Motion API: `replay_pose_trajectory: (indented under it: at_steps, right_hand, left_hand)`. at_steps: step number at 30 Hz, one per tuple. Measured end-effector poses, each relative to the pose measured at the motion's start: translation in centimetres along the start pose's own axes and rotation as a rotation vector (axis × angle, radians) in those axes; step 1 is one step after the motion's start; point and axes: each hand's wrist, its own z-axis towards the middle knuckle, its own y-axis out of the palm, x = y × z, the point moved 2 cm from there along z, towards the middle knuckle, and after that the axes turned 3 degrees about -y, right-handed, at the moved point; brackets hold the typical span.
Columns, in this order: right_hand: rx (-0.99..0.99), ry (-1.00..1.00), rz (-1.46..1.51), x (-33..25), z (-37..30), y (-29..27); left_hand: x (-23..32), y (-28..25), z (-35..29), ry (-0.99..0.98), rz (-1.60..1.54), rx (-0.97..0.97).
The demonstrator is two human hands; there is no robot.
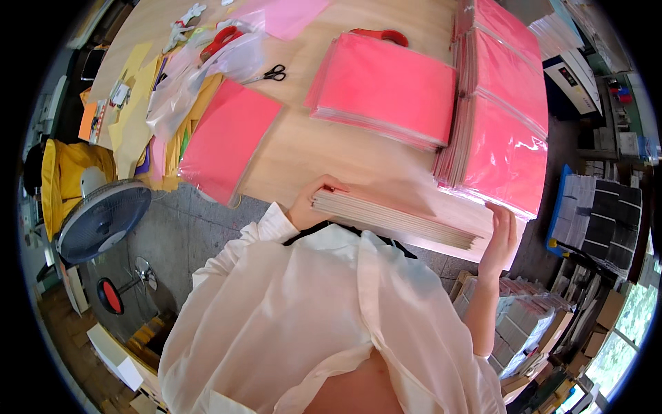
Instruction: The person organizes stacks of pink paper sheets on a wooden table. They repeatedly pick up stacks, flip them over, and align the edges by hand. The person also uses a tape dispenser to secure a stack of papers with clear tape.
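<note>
In front of my body, at the near table edge, a stack of thin flat sheets shows its pale layered edges. My left hand is closed round the left end of this stack, fingers curled over its top corner. My right hand is at the stack's right end, fingers stretched out; whether it touches the sheets I cannot tell. Just beyond the right fingertips lies the nearest of several tall piles of pink, clear-wrapped packs. A lower pile of pink packs lies farther back in the middle.
A single pink pack overhangs the table edge at left. Black-handled scissors, a red-handled tool, clear plastic and coloured papers lie beyond it. Left of the table stands a fan; at right, a blue cart holds bundles.
</note>
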Motion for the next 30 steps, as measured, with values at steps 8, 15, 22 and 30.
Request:
replay_pose_trajectory:
  at_steps: [8,15,22,30]
  right_hand:
    - [-0.327,1.169,1.301,11.1,-3.6,5.0]
    - [-0.092,1.284,0.852,10.1,-4.0,3.9]
    - [-0.141,1.286,0.811,9.9,-4.9,4.0]
    - [-0.308,0.743,0.863,-2.9,0.7,6.5]
  left_hand:
    - [0.1,0.4,-0.5,0.159,0.09,0.048]
    - [-0.3,-4.6,-0.2,-0.662,-0.21,0.034]
    - [3.1,-1.3,2.0,-1.442,-0.746,-0.061]
    - [15.1,-5.6,4.8,-0.782,-0.664,0.006]
